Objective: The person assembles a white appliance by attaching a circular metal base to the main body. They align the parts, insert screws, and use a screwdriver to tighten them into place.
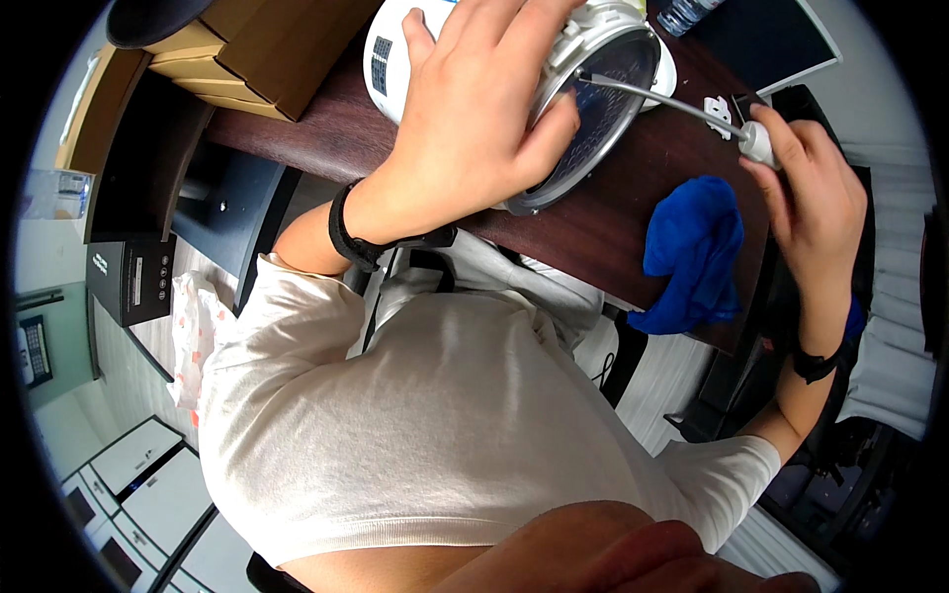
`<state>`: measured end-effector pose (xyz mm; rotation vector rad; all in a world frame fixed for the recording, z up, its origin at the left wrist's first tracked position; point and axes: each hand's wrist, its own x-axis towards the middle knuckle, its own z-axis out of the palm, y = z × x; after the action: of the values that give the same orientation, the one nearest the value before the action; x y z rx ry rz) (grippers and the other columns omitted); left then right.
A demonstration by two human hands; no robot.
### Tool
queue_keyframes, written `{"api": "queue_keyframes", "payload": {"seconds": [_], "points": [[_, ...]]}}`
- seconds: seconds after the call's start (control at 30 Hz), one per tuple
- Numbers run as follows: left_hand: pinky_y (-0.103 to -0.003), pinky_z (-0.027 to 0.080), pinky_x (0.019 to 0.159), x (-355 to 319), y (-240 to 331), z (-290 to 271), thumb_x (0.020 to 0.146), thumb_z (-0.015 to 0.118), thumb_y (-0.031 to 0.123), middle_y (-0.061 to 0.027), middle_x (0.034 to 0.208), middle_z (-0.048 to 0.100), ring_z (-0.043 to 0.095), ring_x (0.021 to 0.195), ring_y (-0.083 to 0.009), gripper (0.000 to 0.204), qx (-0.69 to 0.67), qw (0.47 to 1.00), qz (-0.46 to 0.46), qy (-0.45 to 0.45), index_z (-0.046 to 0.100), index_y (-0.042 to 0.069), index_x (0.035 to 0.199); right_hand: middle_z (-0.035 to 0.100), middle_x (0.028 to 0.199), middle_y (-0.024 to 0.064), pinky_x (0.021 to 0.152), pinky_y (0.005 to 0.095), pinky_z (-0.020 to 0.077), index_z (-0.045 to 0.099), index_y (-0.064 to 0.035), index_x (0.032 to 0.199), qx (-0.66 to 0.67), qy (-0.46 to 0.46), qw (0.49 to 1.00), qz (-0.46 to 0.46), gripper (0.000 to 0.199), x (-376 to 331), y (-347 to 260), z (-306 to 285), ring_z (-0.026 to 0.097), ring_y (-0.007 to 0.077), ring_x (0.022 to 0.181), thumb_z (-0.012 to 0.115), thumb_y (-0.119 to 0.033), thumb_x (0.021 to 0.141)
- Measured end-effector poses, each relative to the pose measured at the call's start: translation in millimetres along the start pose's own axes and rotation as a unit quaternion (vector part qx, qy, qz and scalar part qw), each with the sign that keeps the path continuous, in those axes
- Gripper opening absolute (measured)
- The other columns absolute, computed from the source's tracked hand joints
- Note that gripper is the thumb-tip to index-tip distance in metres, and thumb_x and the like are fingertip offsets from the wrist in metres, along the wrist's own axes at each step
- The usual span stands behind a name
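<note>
A white, rounded appliance (386, 74) lies tipped on its side on the dark wood table, with a dark, perforated round face (618, 94) in a metal rim turned to the right. My left hand (479, 109) is wrapped over its body, the thumb by the rim. In my right hand (816, 188) is a screwdriver (682, 107) with a long metal shaft and a pale handle. Its tip meets the upper left part of the round face, near the rim. Whether a screw sits under the tip is too small to tell.
A crumpled blue cloth (695, 242) lies at the table's right front. Beside the screwdriver shaft is a small white part (719, 117). Cardboard boxes (282, 59) are stacked at the back left. A clear bottle (684, 14) stands at the far edge.
</note>
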<state>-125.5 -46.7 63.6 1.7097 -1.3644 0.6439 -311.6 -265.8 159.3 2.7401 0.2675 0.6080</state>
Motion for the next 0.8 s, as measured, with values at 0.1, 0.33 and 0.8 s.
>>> {"api": "queue_keyframes", "payload": {"seconds": [0.1, 0.33, 0.8], "points": [[-0.05, 0.041, 0.099, 1.7, -1.3, -1.2, 0.074, 0.064, 0.011, -0.0296, 0.129, 0.049, 0.049, 0.119, -0.0481, 0.065, 0.01, 1.0, -0.018, -0.001, 0.046, -0.003, 0.135, 0.059, 0.083, 0.0087, 0.058, 0.0305, 0.0474, 0.066, -0.0062, 0.117, 0.059, -0.023, 0.998, 0.019, 0.035, 5.6, 0.0, 4.2, 0.06, 0.021, 0.067, 0.072, -0.02, 0.085], [-0.05, 0.041, 0.097, 2.8, -1.0, 0.0, 0.074, 0.064, 0.01, -0.0294, 0.128, 0.049, 0.05, 0.116, -0.0477, 0.064, 0.018, 0.998, -0.043, 0.032, 0.046, -0.002, 0.134, 0.068, 0.083, 0.0112, 0.058, 0.0287, 0.0496, 0.065, -0.0006, 0.111, 0.384, -0.003, 0.903, 0.193, 0.027, -20.5, -61.7, 49.4, 0.064, 0.0175, 0.066, 0.072, -0.015, 0.089], [-0.052, 0.04, 0.1, 2.9, 10.5, 14.2, 0.074, 0.066, 0.011, -0.0303, 0.13, 0.048, 0.047, 0.121, -0.0491, 0.064, 0.053, 0.998, -0.031, 0.017, 0.047, -0.002, 0.134, 0.058, 0.072, 0.0022, 0.05, 0.021, 0.0394, 0.064, -0.002, 0.106, 0.627, -0.127, 0.681, 0.356, 0.027, -44.9, -74.3, 38.6, 0.052, 0.0067, 0.056, 0.065, -0.027, 0.096]]}}
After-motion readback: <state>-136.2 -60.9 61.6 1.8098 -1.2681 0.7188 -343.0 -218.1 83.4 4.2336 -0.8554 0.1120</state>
